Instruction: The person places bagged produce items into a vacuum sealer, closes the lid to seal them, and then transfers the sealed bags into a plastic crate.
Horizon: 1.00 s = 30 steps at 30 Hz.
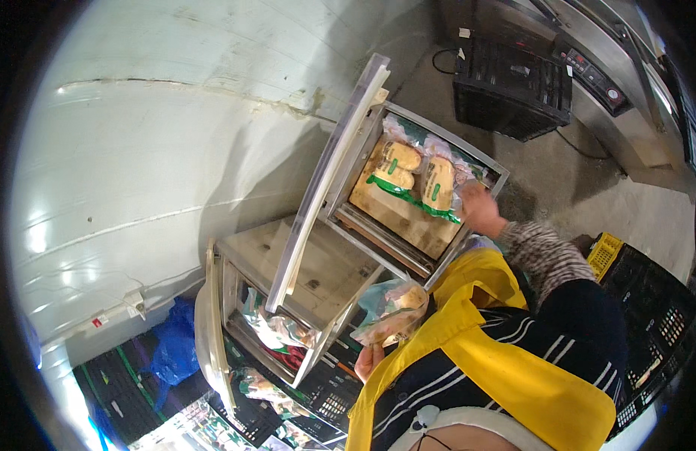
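Note:
An open-lidded metal vacuum-sealing chamber (pixel 408 218) stands before me. Inside lie clear bags with pale yellow food pieces: one bag (pixel 397 164) on the left, another bag (pixel 438 184) beside it, both with green ends. My right hand (pixel 481 210) reaches over the chamber's right side, fingers closed at the edge of a clear plastic bag (pixel 464 180); part of that bag is hidden. Low by my apron, my left hand (pixel 369 362) pinches the lower end of a filled clear food bag (pixel 393 310). That bag is tilted, apart from the chamber.
The raised clear lid (pixel 329 180) stands along the chamber's left. A second machine (pixel 299 252) adjoins it, bags (pixel 280 327) below its top. Black crates (pixel 513 86) stand beyond and to the right (pixel 652 323), near a yellow basket (pixel 605 255). A blue plastic bag (pixel 174 342) lies left.

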Each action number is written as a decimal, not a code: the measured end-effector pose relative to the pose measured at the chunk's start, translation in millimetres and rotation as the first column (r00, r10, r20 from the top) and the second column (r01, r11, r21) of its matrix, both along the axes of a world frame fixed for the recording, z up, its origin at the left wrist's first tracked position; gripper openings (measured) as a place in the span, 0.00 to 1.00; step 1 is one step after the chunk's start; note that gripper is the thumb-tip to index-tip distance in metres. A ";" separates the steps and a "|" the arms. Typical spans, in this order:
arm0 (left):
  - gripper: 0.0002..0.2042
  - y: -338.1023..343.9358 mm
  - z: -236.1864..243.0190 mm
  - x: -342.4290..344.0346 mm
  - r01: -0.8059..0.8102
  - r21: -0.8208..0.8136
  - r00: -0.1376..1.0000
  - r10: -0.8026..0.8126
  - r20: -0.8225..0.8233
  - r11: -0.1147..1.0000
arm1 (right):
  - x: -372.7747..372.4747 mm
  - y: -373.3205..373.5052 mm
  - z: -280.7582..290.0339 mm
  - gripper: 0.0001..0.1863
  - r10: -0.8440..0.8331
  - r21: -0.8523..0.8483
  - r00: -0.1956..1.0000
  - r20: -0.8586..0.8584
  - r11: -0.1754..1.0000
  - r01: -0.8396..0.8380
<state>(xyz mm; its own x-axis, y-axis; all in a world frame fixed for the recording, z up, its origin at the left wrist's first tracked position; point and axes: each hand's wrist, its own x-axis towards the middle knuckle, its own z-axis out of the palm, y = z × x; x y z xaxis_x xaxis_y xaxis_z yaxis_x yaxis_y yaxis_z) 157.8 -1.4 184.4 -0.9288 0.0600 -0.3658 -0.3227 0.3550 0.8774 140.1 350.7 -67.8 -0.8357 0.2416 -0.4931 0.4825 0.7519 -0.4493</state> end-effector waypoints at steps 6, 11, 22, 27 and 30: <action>0.10 10.8 6.5 -17.2 -0.043 -0.032 0.999 0.043 0.022 0.999 | -69.2 -75.0 -14.4 0.56 -0.819 -0.244 0.553 0.150 0.511 0.824; 0.07 36.4 10.0 -37.2 -0.025 -0.103 0.999 0.029 0.031 0.994 | -83.5 -82.0 -20.3 0.56 -0.875 -0.192 0.472 0.110 0.447 0.874; 0.09 67.1 -10.1 -70.6 0.207 -0.174 0.977 -0.194 0.092 0.963 | -52.3 24.3 87.9 0.53 -0.731 -0.856 0.678 -0.075 0.396 0.333; 0.11 75.6 -25.1 -82.8 0.265 -0.157 0.957 -0.240 0.161 0.951 | -103.7 195.3 29.4 0.39 -0.827 -0.678 0.312 -0.467 0.561 0.475; 0.11 81.9 -39.7 -88.5 0.245 -0.065 0.962 -0.234 0.144 0.967 | -90.5 293.6 -8.9 0.38 -0.816 -0.076 0.464 -0.344 0.517 0.853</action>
<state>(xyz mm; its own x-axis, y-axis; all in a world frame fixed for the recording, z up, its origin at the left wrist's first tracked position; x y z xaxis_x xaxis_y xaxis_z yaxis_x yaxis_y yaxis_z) 69.3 80.5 144.7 -0.8332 0.2391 -0.4987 -0.3320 0.5049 0.7968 49.7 644.3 -76.6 -0.3000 0.9343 -0.1926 0.7575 0.1106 -0.6433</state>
